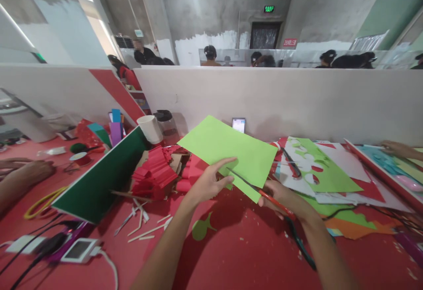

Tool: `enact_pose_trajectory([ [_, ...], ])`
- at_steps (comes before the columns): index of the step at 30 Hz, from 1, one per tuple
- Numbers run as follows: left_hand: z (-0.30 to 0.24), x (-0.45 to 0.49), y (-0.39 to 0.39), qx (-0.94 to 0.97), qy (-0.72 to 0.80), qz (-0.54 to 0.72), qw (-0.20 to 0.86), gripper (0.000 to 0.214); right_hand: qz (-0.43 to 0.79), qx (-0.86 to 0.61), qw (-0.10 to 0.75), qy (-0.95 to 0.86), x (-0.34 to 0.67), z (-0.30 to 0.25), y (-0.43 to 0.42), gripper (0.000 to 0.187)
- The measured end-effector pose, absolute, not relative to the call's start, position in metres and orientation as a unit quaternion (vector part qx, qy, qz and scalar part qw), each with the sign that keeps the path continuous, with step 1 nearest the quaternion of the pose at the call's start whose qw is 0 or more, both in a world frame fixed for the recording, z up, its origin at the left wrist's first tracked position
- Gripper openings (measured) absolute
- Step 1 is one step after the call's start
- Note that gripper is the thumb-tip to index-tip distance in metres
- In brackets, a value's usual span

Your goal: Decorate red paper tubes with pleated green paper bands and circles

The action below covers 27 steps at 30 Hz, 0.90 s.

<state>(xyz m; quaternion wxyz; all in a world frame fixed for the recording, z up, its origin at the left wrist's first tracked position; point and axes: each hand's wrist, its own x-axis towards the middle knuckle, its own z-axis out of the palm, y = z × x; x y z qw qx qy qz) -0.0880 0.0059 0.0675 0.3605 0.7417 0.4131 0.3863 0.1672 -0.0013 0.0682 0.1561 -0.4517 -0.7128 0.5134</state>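
My left hand (207,183) pinches the near edge of a light green paper sheet (228,151) and holds it tilted above the red table (244,246). My right hand (280,197) grips red-handled scissors (261,191). Their blades point left and up into the sheet's lower edge, close to my left fingers. A small green cut-out shape (201,229) lies on the table below my left forearm.
A green board (99,182) leans at the left beside a pile of folded red paper (153,173) and a white cup (150,128). Cut green, white and red sheets (317,171) with another pair of scissors lie at the right. Other people's hands show at both edges. Cables and a phone lie front left.
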Motion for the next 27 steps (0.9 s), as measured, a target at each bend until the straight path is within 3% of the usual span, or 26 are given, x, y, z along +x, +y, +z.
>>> enact_pose_trajectory([
  [15,0.0677,-0.0932,0.0055,0.743,0.403,0.387,0.368,0.046,0.519,-0.446,0.159,-0.711,0.1694,0.0693,-0.0028,0.021],
  [27,0.0693,-0.0905,0.0042,0.737,0.404,0.386,0.38,0.045,0.411,-0.448,0.171,-0.775,0.1723,0.0647,-0.0002,0.029],
])
